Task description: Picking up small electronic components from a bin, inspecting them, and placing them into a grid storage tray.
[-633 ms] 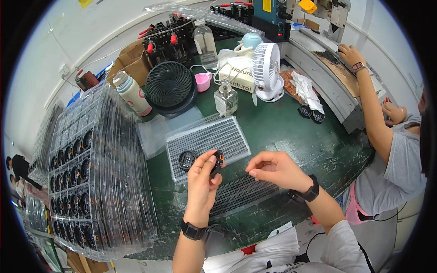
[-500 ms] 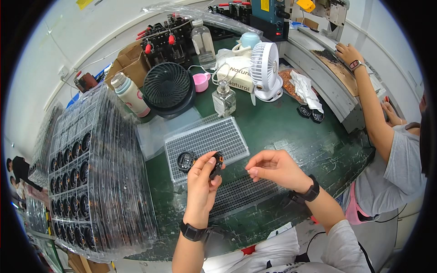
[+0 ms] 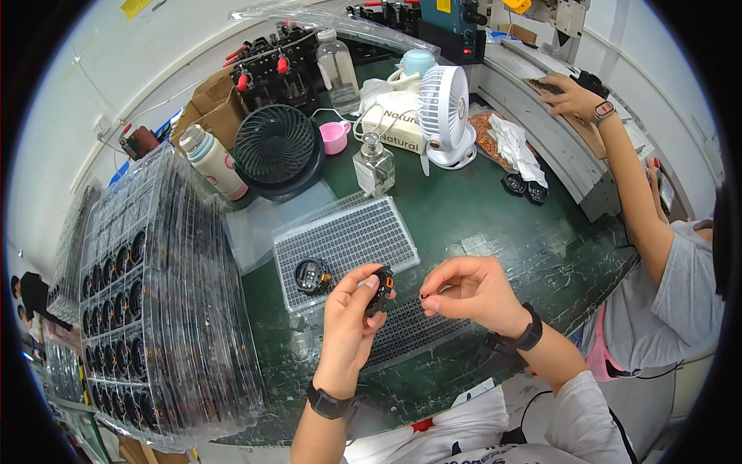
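Note:
My left hand [image 3: 346, 325] is closed round a black watch-case-like housing [image 3: 380, 291] with an orange accent, tilted up on edge between thumb and fingers. Just to its right, my right hand [image 3: 478, 292] pinches a tiny dark piece [image 3: 423, 297], too small to name; the two hands are apart. A second round black housing [image 3: 311, 275] lies on a white tray [image 3: 396, 261] full of small dark parts in rows. Below my hands a dark perforated tray [image 3: 417, 334] of similar small parts rests on the green table [image 3: 464, 224], partly hidden by my left hand.
Stacked clear plastic trays [image 3: 197, 309] with black housings stand at the left. Behind are a black fan [image 3: 278, 147], a glass bottle [image 3: 375, 166], a white fan [image 3: 444, 108] and a pink cup [image 3: 334, 137]. A co-worker's hand [image 3: 573, 99] reaches over a machine at the right.
The housing in my left hand has moved slightly right and turned, showing more of its orange accent. My right fingers now show a tiny dark piece. The co-worker's hand moved left.

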